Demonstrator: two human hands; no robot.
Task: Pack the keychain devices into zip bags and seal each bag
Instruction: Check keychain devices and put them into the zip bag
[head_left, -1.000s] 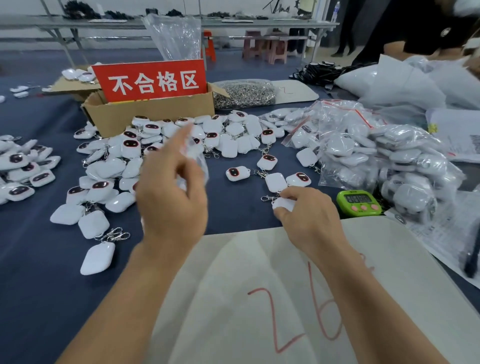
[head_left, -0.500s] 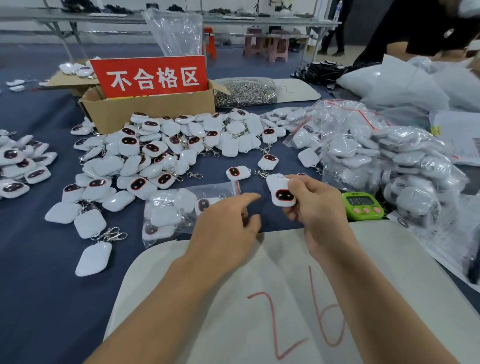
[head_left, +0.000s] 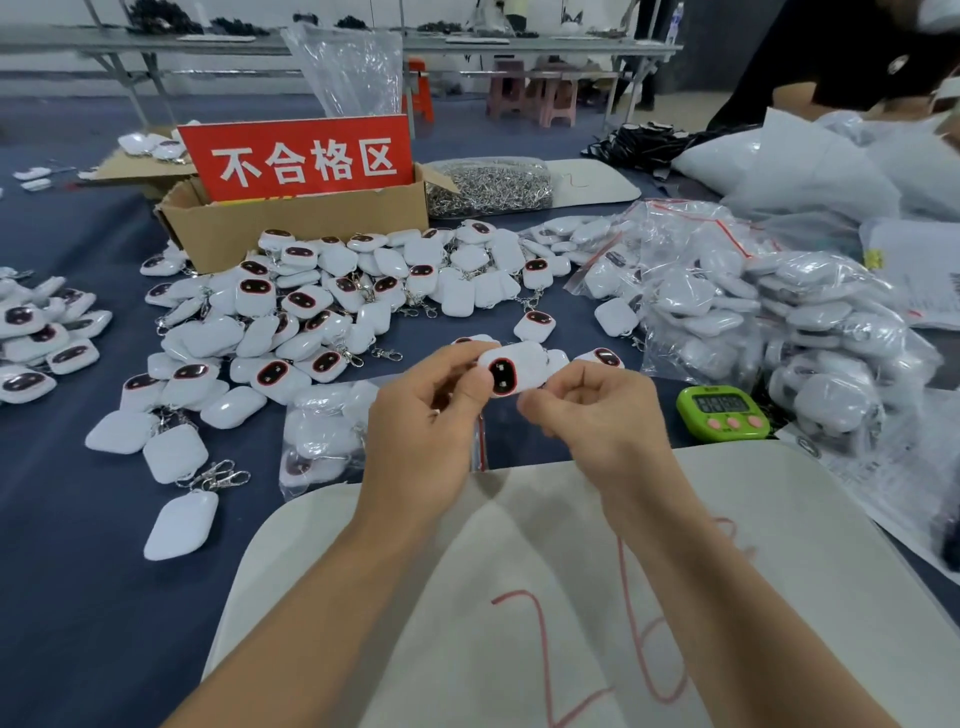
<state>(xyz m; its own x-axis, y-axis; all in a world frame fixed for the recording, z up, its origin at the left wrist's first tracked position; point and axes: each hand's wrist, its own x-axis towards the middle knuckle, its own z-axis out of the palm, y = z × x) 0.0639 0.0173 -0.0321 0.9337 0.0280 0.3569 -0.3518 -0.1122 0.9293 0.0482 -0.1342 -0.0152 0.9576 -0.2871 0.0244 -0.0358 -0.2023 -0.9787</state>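
Note:
A white keychain device (head_left: 511, 370) with a dark red-rimmed face is held above the table between both hands. My left hand (head_left: 426, 421) pinches its left end and my right hand (head_left: 597, 415) pinches its right end. Behind my left hand lies a clear zip bag (head_left: 322, 431) holding several devices. A big heap of loose white devices (head_left: 332, 306) covers the blue table to the left and behind.
A cardboard box (head_left: 301, 223) with a red sign stands at the back left. Filled zip bags (head_left: 769, 312) pile up on the right, beside a green timer (head_left: 723, 412). A white sack (head_left: 571, 597) marked in red lies in front. A bag of metal clasps (head_left: 488, 187) sits behind.
My left hand dropped the filled zip bag onto the table and came over to the device. My right hand picked that device off the table and lifted it between both hands.

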